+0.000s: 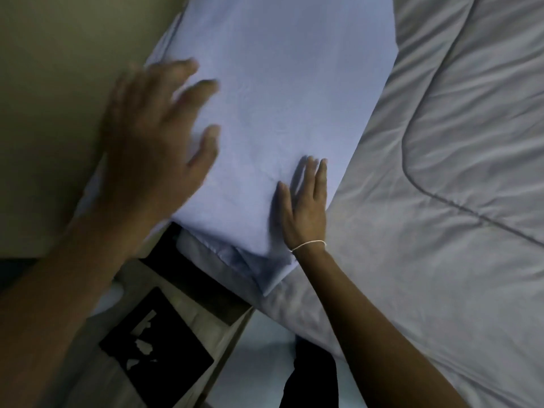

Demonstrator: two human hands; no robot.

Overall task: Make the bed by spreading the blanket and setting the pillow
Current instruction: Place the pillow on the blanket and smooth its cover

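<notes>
One pillow (279, 98) at bed head beside wall (59, 69), long axis running near edge to far. One blanket (441, 201) spread alongside. Left hand (153, 142) blurred, fingers spread; right hand (306, 207) flat on pillow; neither gripping.

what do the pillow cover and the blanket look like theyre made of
Pillow: smooth, matte, pale blue woven cloth, probably cotton or a blend; only fine creases show. Blanket: soft grey padded fabric, slightly sheeny, with a stitched quilt seam and puffy wrinkles; the fibre can't be told.

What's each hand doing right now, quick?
Left hand: open, fingers spread over the pillow, blurred.
Right hand: open, flat on the pillow.
</notes>
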